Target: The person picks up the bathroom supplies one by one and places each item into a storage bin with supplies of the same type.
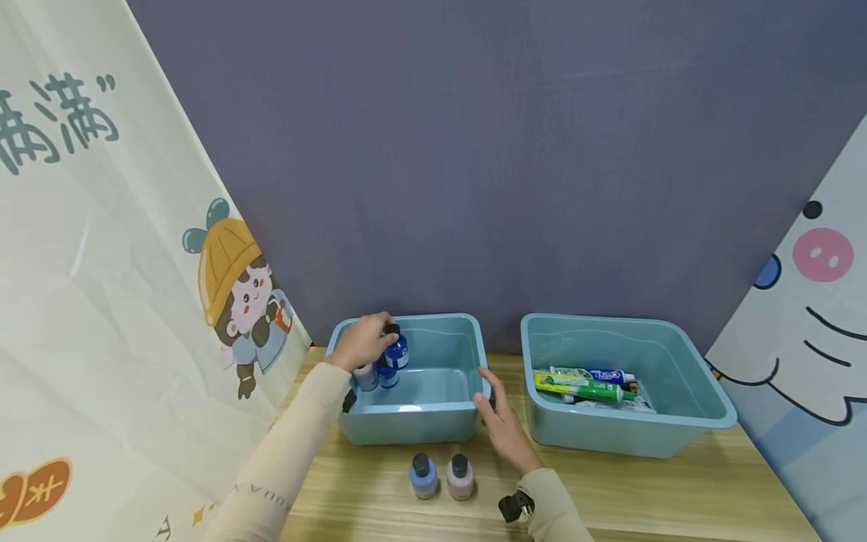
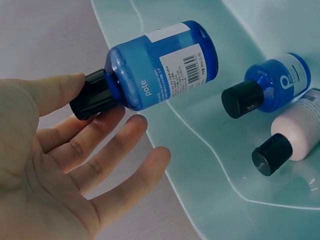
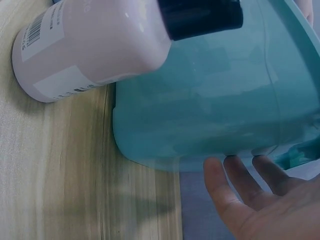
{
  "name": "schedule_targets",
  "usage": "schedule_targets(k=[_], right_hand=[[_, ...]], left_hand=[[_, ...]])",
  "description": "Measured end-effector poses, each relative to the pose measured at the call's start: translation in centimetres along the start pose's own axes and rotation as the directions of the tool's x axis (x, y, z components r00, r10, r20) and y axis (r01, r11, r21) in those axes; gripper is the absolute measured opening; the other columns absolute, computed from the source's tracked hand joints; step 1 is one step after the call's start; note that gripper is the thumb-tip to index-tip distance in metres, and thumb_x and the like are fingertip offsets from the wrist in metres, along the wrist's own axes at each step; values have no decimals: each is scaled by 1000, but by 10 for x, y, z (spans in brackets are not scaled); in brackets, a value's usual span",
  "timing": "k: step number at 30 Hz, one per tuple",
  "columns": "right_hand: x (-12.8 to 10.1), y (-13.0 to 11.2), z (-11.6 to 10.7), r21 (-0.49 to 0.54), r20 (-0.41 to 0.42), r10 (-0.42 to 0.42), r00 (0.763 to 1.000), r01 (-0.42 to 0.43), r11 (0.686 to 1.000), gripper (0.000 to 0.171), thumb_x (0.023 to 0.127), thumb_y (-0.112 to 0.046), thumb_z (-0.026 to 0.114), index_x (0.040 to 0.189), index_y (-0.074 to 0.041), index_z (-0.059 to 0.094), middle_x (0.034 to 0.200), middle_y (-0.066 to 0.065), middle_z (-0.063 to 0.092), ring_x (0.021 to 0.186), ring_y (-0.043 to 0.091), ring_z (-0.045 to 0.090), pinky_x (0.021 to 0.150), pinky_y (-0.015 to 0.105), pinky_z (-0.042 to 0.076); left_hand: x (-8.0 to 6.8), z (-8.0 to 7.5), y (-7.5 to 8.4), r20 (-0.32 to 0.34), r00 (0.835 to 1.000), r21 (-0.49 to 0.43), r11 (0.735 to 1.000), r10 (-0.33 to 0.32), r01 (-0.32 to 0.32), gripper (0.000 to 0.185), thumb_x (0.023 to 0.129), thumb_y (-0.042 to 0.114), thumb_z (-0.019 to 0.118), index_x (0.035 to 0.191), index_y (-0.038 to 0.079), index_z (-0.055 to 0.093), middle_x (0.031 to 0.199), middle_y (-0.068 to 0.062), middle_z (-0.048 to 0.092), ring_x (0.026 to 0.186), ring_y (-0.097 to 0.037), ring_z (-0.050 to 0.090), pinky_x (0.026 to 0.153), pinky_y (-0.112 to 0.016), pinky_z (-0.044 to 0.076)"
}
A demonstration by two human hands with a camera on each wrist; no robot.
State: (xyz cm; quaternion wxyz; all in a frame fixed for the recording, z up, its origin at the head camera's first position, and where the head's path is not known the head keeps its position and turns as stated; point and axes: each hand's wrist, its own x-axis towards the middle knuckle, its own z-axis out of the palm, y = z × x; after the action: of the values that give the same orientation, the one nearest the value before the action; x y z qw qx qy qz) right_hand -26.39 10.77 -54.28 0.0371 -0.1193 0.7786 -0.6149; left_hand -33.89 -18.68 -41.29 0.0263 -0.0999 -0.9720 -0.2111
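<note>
One pink bottle is partly hidden by the left hand, pinching a blue bottle; the right hand is spread.

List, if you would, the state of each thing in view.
Left bin: uncovered, two capped bottles standing inside.
Held blue bottle: capped, upright, pinched by left grip.
Right grip: at left bin's right edge.
Right bin: uncovered, holding tubes.
Green tube: capped, lying down.
Periwinkle bottle on table: capped, upright.
Pale pink bottle beside it: capped, upright.

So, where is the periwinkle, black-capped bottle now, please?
In the head view, the periwinkle bottle stands on the wooden table, left of a pale pink bottle, in front of the left teal plastic bin.
</note>
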Motion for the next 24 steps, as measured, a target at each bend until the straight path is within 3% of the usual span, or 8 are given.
schedule_targets(k=[9,15,19,24], right_hand=[[-1,-2,-1,-8,-1,5,1000,-5,1000,55,109,-47,43,159,-35,26,168,17,24,146,45,39,108,63,44],[-2,-3,-1,15,4,7,1000,-7,1000,56,108,-48,44,159,-34,26,169,16,22,149,44,35,111,65,40],[-2,-4,-1,31,9,6,1000,-6,999,55,108,-46,45,159,-34,27,170,15,20,151,42,31,114,65,35],[-2,-3,-1,19,5,4,1000,-4,1000,56,108,-46,46,159,-34,27,169,16,22,150,44,32,113,65,38]], left_hand=[[12,9,1,29,998,36,998,-48,47,29,100,26,67,122,7,67,113,-10,72,98,-25,67,89,-46,56],[20,15,1,42,998,47,998,-52,50,27,100,26,67,119,7,68,109,-9,73,93,-22,66,89,-46,56],[25,19,1,55,997,46,998,-54,52,25,100,25,67,118,7,69,108,-8,73,94,-21,67,90,-45,56],[29,26,-3,68,995,50,996,-72,68,24,100,24,68,117,8,70,108,-7,74,96,-21,68,91,-46,56]])
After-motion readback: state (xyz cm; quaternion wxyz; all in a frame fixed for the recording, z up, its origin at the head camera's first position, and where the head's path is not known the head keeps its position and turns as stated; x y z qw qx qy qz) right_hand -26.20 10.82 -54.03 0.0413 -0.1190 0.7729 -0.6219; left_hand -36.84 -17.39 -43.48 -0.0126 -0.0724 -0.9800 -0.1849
